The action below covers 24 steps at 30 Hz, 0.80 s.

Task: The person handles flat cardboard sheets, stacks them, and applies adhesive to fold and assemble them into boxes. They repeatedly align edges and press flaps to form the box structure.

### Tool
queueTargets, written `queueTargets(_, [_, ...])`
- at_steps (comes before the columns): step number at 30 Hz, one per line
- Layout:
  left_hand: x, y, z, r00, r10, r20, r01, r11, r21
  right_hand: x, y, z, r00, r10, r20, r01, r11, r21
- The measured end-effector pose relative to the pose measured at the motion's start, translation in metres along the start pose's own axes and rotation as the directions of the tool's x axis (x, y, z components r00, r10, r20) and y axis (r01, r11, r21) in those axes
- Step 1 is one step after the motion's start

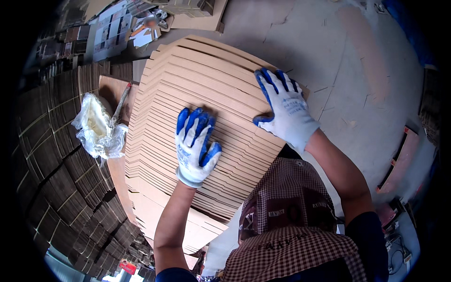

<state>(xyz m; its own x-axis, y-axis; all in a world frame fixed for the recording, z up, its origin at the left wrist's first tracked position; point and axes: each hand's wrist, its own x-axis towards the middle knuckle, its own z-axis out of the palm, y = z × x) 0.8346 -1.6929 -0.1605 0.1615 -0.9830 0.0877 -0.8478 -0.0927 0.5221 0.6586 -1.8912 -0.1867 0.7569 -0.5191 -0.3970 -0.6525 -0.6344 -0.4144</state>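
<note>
A fanned stack of flat brown cardboard sheets [188, 80] fills the middle of the view. My left hand [195, 143], in a white glove with blue fingers, lies flat on the sheets near the stack's centre, fingers spread. My right hand [284, 110], in the same kind of glove, presses flat on the stack's right edge, fingers spread and pointing away from me. Neither hand grips anything. A checked cloth [291, 221] on my body hides the stack's near right corner.
A crumpled clear plastic bag [98, 129] with a stick [120, 103] lies on a board left of the stack. Piles of folded cardboard [56, 178] run along the left. Cracked grey concrete floor [343, 61] lies to the right. Printed cartons [110, 30] sit at the top left.
</note>
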Motion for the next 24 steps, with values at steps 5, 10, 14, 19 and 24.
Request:
queueTargets(5, [0.015, 0.013, 0.002, 0.993, 0.115, 0.027, -0.117, 0.99, 0.08, -0.002, -0.004, -0.003, 0.999, 0.029, 0.014, -0.029, 0.999, -0.015])
queueTargets(10, [0.044, 0.037, 0.03, 0.982, 0.19, 0.009, -0.19, 0.982, -0.014, -0.002, -0.008, 0.0, 1.0, 0.018, 0.015, -0.018, 0.999, -0.035])
queueTargets(14, [0.03, 0.033, 0.038, 0.978, 0.205, -0.046, -0.202, 0.978, 0.056, -0.007, -0.006, -0.002, 1.0, 0.004, 0.009, -0.004, 0.999, -0.035])
queueTargets(19, [0.03, 0.032, 0.037, 0.981, 0.192, 0.038, -0.195, 0.977, 0.088, -0.005, -0.011, -0.002, 0.999, 0.029, 0.031, -0.028, 0.998, -0.049])
queueTargets(24, [0.029, 0.034, 0.035, 0.979, 0.199, 0.043, -0.202, 0.975, 0.092, -0.006, -0.009, -0.002, 1.0, 0.018, 0.012, -0.017, 0.995, -0.098])
